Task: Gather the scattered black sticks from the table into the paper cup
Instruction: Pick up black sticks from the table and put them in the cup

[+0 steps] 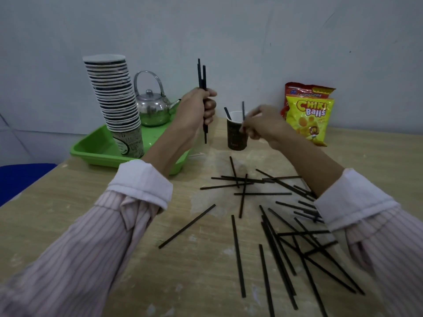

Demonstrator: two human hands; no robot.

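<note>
The left hand [194,110] grips a few sticks [202,74] upright. Just beside it, the right hand [263,124] pinches one stick [243,108] in the cup [237,138].

The yellow snack bag [307,120] at 2 o'clock on the table reads "CHIKI Balls"; the red bag [305,89] behind it reads "Kentang Goreng".

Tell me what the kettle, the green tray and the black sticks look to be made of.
Kettle: polished metal, probably stainless steel; mirror-like reflections. Green tray: glossy moulded plastic, judging by its sheen and rounded rim. Black sticks: matt, thin and straight; plastic or coated wood, cannot tell which.
</note>
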